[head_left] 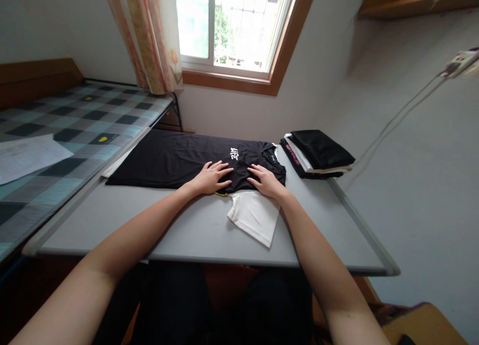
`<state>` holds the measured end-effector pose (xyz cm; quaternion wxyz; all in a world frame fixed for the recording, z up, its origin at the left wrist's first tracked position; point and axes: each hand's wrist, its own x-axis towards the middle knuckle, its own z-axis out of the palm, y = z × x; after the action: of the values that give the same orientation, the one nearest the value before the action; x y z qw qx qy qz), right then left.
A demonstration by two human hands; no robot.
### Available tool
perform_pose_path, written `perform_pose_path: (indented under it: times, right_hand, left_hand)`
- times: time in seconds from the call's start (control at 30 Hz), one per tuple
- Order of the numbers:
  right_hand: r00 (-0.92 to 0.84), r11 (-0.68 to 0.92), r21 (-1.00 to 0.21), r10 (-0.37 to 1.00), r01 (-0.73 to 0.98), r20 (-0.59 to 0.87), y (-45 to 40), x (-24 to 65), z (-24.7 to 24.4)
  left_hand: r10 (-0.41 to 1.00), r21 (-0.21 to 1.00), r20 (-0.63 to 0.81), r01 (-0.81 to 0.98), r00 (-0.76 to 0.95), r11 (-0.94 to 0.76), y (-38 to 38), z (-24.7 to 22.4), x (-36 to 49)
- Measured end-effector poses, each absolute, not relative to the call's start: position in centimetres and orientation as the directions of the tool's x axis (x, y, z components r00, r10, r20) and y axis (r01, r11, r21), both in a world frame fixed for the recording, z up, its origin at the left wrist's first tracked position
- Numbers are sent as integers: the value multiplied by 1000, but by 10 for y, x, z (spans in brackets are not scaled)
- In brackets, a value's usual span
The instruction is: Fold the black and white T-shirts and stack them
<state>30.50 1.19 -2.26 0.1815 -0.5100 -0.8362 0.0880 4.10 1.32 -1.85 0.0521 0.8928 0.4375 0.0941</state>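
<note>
A black T-shirt [172, 155] with a small white print lies flat across the table, its collar to the right and its hem to the left. One white sleeve [256, 216] sticks out toward the table's front edge. My left hand [214, 178] rests flat on the black cloth, fingers spread, just below the print. On the shirt near the collar lies my right hand [266, 180], fingers apart and palm down, close to the top of the white sleeve. Neither hand grips the cloth.
A stack of folded clothes [318, 153] sits at the table's back right. The grey table [179, 235] has a raised rim. To the left is a bed with a checked mattress [90, 115] and papers [32, 155]. A cable [396, 113] hangs along the right wall.
</note>
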Motion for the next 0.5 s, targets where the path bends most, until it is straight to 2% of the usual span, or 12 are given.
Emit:
perform_pose_path:
  times: [0.5]
  right_hand:
    - [-411,463,-317,885,828,217,14,306,-25]
  left_hand:
    - [789,171,124,770,602,-614,13,-19,41]
